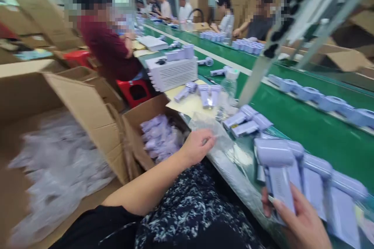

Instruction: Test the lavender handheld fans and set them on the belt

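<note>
My left hand (199, 146) is closed, fingertips pinching the edge of a clear plastic bag (212, 126) at the table's near edge. My right hand (300, 214) is wrapped round the handle of a lavender handheld device (274, 155) shaped like a small hair dryer, held upright with its barrel on top. Behind and right of it stand several like devices (346, 202) in a row, partly hidden by the held one. Two more lavender devices (245, 122) lie between my hands, beyond the bag.
A clear bottle (229, 85) stands past the bag, near a slanted post (254, 76). Lavender parts (309, 95) line the green conveyor (321, 136). At left, one carton (137, 132) holds lavender pieces and a larger one (96, 120) holds clear bags. A co-worker (102, 42) sits beyond.
</note>
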Available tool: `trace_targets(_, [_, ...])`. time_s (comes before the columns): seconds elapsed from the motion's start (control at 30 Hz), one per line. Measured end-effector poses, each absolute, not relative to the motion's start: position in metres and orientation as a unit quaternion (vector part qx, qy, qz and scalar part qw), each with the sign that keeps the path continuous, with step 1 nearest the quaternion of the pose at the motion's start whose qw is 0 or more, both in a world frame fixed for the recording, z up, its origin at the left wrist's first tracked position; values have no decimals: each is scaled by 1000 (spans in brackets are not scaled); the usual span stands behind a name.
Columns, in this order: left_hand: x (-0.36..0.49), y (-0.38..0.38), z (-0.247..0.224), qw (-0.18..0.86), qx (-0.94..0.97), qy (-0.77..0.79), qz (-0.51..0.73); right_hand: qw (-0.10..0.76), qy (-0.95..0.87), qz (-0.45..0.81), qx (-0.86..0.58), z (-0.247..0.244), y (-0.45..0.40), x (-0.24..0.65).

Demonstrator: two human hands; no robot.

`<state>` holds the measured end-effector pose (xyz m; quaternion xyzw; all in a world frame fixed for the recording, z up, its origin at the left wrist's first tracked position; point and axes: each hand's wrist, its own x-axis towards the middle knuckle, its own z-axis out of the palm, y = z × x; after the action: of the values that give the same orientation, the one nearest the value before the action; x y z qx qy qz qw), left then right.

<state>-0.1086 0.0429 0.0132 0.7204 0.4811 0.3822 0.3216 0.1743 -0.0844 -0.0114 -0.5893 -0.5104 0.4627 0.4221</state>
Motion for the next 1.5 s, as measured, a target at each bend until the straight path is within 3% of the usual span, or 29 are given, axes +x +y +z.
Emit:
trace_targets(0.13, [-59,49,7,407,787,390,251,384,-482,436,-656,-12,-95,187])
trace_targets(0.23, [-46,56,6,437,784,383,218,383,-479,360,-703,-8,-103,182])
trace_targets(0.43, [-44,63,-2,545,710,382,231,387,-575,256,-674,-6,-94,153])
trace_targets(0.6, [-51,66,-14,633,609,398,264,325,-624,243,-668,-12,-76,144])
trace_targets(0.73, [-57,70,-16,646,549,432,309,255,-641,237,-685,-8,-66,139])
trace_targets(1.0, [-59,71,-11,529,622,438,376,38,-704,134,-696,10,-55,112])
trace_targets(1.07, [-63,65,-7,389,750,392,364,2,-712,110,-694,13,-56,106])
trace_targets(1.17, [-70,60,0,99,916,243,304,-24,-719,91,-689,18,-59,100])
trace_targets(1.23, [-74,60,4,1,934,193,300,-37,-723,87,-684,20,-60,98])
trace_targets(1.33, [-75,65,4,-13,918,218,331,-49,-731,90,-675,22,-59,97])
trace_targets(1.5, [-71,69,-1,70,908,205,359,-51,-746,102,-656,25,-57,99])
